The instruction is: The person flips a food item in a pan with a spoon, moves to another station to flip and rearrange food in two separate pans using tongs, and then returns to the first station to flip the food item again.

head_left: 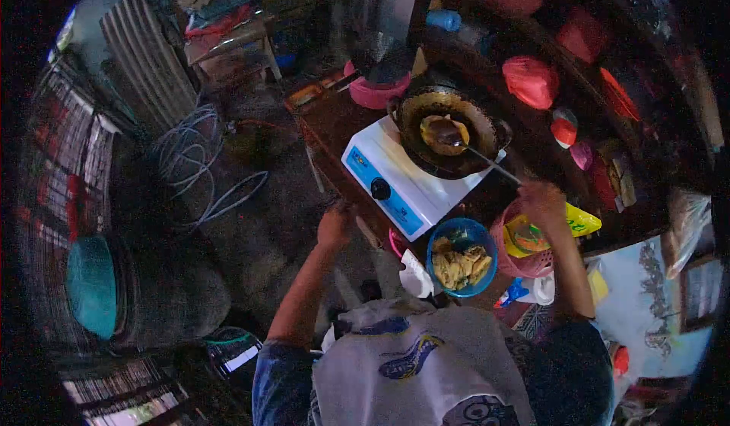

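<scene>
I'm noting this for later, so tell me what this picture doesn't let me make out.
All in the head view:
- Flame: hidden under the wok.
- Left hand: fingers too dark and blurred to show any grip.
- Yellow packet: middle covered by the right forearm.
- Stove: small lettering unreadable.
- Right sleeve: cut off by the bottom edge.

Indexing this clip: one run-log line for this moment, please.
right hand: holding spoon, tip in wok; left hand: near table edge; wok: on stove; blue bowl: beside stove, food inside

Coiled hose on the floor, corrugated sheet leaning, folded cloths on a small table
</scene>
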Motion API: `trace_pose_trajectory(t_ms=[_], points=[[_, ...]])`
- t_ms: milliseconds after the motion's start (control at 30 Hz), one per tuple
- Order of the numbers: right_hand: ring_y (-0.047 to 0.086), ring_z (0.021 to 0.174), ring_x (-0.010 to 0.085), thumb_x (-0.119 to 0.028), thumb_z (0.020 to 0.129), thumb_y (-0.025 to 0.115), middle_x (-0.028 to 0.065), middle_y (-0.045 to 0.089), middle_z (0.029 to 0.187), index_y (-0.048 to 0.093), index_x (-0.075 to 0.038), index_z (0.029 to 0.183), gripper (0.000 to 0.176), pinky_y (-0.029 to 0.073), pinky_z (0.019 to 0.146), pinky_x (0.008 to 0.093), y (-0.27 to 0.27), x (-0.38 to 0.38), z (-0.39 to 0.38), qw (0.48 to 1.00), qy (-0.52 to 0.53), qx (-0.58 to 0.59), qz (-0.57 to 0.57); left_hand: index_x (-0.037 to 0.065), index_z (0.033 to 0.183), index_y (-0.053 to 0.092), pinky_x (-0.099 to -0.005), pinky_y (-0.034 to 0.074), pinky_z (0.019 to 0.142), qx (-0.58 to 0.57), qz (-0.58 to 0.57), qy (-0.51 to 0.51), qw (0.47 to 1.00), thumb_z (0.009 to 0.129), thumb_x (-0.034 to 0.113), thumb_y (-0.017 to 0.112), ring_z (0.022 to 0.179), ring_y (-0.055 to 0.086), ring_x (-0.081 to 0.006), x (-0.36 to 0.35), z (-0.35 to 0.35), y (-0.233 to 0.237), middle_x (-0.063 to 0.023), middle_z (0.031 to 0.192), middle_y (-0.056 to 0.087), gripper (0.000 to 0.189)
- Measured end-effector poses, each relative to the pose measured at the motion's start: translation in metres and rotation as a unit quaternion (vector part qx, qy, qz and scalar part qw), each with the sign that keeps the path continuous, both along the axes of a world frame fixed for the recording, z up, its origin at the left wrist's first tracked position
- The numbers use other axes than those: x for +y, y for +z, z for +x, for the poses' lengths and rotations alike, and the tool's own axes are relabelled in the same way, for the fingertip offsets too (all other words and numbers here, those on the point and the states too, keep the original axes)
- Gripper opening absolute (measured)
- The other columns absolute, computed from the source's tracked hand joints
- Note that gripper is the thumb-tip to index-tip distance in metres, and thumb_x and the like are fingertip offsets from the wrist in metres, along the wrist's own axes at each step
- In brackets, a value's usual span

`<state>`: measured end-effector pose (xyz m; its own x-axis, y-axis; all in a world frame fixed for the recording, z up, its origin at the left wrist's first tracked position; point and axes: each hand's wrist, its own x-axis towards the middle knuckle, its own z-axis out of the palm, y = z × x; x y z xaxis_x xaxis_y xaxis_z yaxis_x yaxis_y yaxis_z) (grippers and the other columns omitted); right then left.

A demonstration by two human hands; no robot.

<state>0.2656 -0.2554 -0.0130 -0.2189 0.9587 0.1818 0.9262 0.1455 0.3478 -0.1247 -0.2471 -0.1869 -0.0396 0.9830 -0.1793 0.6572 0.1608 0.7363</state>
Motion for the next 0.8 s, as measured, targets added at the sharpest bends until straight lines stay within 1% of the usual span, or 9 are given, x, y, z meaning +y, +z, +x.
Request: trace_pose_trajectory(t_ms=[100,167,267,367,433,600,667,700,800], points=[[0.06,0.076,0.0321,-0.03,0.079,0.055,0.0145,0.06,0.076,0.064,-0.007,0.081,0.025,0.049,0.068,0.0428,0.053,-0.005,-0.015,0.993,-0.113,-0.015,-0.027,0.007,0.101,0.055,-0.0479,0.044,0.077,0.079,0.072,-0.084,0.991,0.087,0.036,0.046,0.094,0.055,-0.0397,0.025,0.009,-0.002,-0.0213,0.104,0.057,0.034],[0.061,0.08,0.032,-0.024,0.08,0.054,0.0183,0.063,0.084,0.062,-0.008,0.101,0.028,0.048,0.069,0.0405,0.06,0.003,0.024,0.994,-0.084,0.055,-0.05,0.006,0.102,0.055,-0.0473,0.045,0.077,0.027,0.028,-0.127,0.991,0.089,0.039,0.042,0.089,0.057,-0.0396,0.047,0.016,-0.01,-0.0216,0.103,0.057,0.038],[0.061,0.079,0.032,-0.019,0.079,0.054,0.0175,0.063,0.089,0.06,-0.01,0.108,0.031,0.048,0.07,0.0382,0.092,0.002,0.011,0.998,-0.007,-0.057,-0.02,0.004,0.099,0.055,-0.0472,0.046,0.074,0.11,0.114,-0.114,0.981,0.09,0.039,0.037,0.083,0.059,-0.0374,0.067,0.041,-0.078,-0.0226,0.095,0.059,0.04],[0.061,0.077,0.0312,-0.014,0.079,0.054,0.019,0.063,0.089,0.059,-0.008,0.11,0.032,0.047,0.07,0.037,0.113,-0.008,0.0,0.984,0.061,-0.133,-0.104,0.002,0.095,0.055,-0.0462,0.048,0.072,-0.009,0.105,-0.135,0.985,0.091,0.037,0.036,0.08,0.06,-0.0358,0.058,0.037,-0.038,-0.0212,0.088,0.06,0.04],[0.061,0.077,0.031,-0.01,0.08,0.052,0.0192,0.063,0.089,0.059,-0.007,0.11,0.031,0.047,0.069,0.0372,0.125,-0.016,-0.02,0.989,-0.068,0.107,-0.081,0.002,0.093,0.055,-0.0456,0.049,0.07,-0.004,0.134,-0.156,0.979,0.09,0.036,0.037,0.078,0.061,-0.0357,0.056,0.03,-0.032,-0.0201,0.085,0.061,0.039],[0.061,0.084,0.032,-0.016,0.082,0.052,0.0176,0.063,0.093,0.059,-0.009,0.112,0.031,0.046,0.076,0.0386,0.128,-0.026,-0.031,0.979,-0.183,0.01,-0.09,0.002,0.086,0.056,-0.0424,0.05,0.06,0.024,0.126,-0.158,0.979,0.09,0.029,0.039,0.071,0.061,-0.0327,0.055,0.034,-0.026,-0.0172,0.079,0.061,0.032],[0.06,0.088,0.0306,-0.024,0.081,0.055,0.0148,0.063,0.098,0.059,-0.014,0.112,0.032,0.045,0.079,0.0421,0.129,-0.036,-0.035,0.976,-0.21,-0.061,0.02,0.002,0.084,0.056,-0.0424,0.05,0.059,-0.013,0.218,-0.144,0.965,0.089,0.029,0.041,0.068,0.062,-0.0306,0.06,0.044,-0.057,-0.0163,0.078,0.061,0.031],[0.059,0.091,0.0298,-0.029,0.081,0.057,0.011,0.062,0.101,0.06,-0.018,0.11,0.031,0.043,0.08,0.0452,0.138,-0.039,-0.126,0.963,-0.201,-0.178,0.007,0.004,0.091,0.055,-0.0433,0.05,0.056,-0.01,0.215,-0.144,0.966,0.09,0.029,0.039,0.07,0.061,-0.0304,0.059,0.044,-0.055,-0.017,0.077,0.06,0.03],[0.058,0.091,0.0299,-0.032,0.079,0.059,0.0098,0.062,0.1,0.061,-0.018,0.108,0.032,0.043,0.081,0.044,0.134,-0.036,-0.1,0.948,-0.262,-0.18,-0.016,0.005,0.095,0.054,-0.0443,0.049,0.053,0.013,0.239,-0.141,0.961,0.09,0.03,0.038,0.067,0.06,-0.0318,0.062,0.057,-0.068,-0.015,0.073,0.059,0.031]])
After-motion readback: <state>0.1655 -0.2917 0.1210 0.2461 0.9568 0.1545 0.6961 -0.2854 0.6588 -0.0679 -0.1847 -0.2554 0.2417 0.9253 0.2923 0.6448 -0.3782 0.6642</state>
